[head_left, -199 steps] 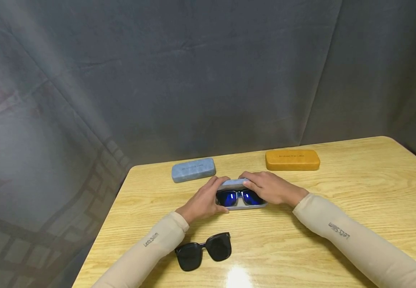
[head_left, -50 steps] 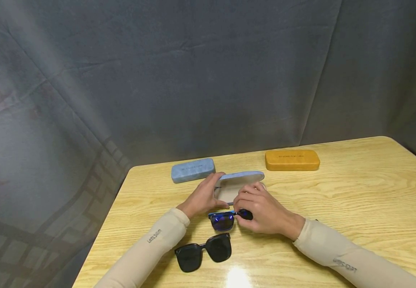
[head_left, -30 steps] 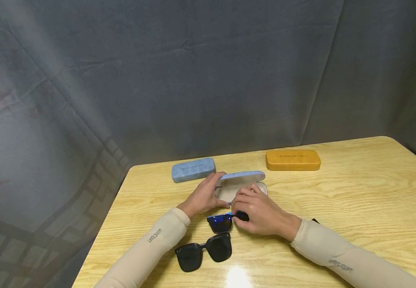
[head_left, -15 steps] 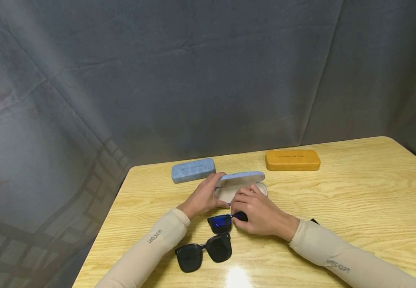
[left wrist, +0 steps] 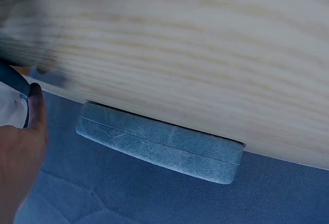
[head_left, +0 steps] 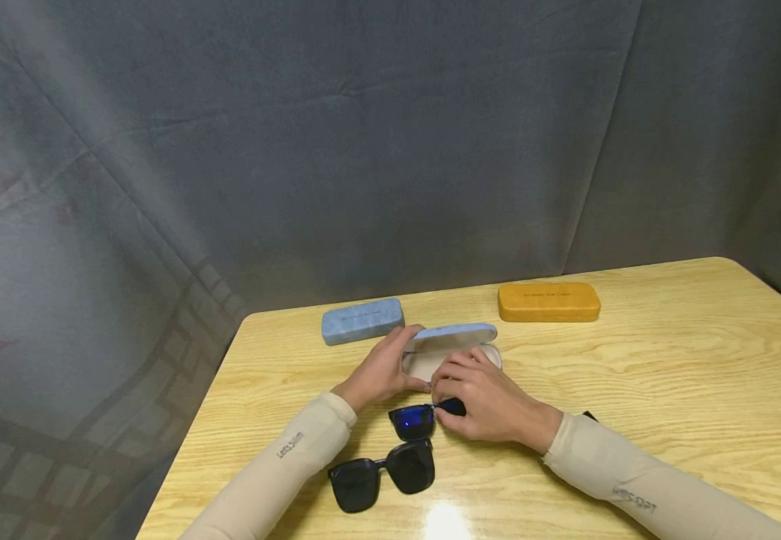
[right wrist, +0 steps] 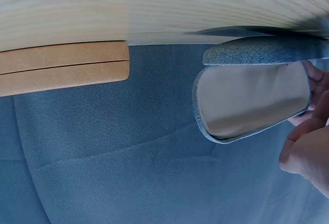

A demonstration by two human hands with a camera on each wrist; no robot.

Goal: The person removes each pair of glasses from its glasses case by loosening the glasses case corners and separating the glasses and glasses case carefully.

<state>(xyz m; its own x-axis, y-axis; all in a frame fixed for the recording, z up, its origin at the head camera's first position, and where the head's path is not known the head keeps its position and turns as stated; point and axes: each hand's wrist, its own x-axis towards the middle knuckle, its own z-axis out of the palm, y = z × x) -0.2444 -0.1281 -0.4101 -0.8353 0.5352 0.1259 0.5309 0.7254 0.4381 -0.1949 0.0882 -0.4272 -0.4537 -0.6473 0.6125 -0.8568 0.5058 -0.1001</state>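
Note:
My left hand (head_left: 382, 367) grips the left end of a light blue glasses case (head_left: 458, 330), thumb at the front and fingers on the raised lid. The case stands open, and its pale lining (right wrist: 252, 100) shows in the right wrist view. In front of it, my right hand (head_left: 485, 394) pinches blue-lensed sunglasses (head_left: 413, 422) near the bridge. That hand covers part of their right lens. Just nearer to me, black sunglasses (head_left: 355, 484) lie on the table, close to the blue-lensed pair's lower edge.
A second blue glasses case (head_left: 361, 321), closed, lies behind my left hand. Farther right at the back is a closed orange case (head_left: 548, 302). A small dark tip (head_left: 590, 415) pokes out behind the right sleeve. Grey cloth (head_left: 390, 150) hangs behind the wooden table (head_left: 667, 337).
The blue-lensed sunglasses lay inside the case 6.6 s ago, with both hands on it. Now the right hand holds them in front, and the lid is wider open. Little has moved in the last second.

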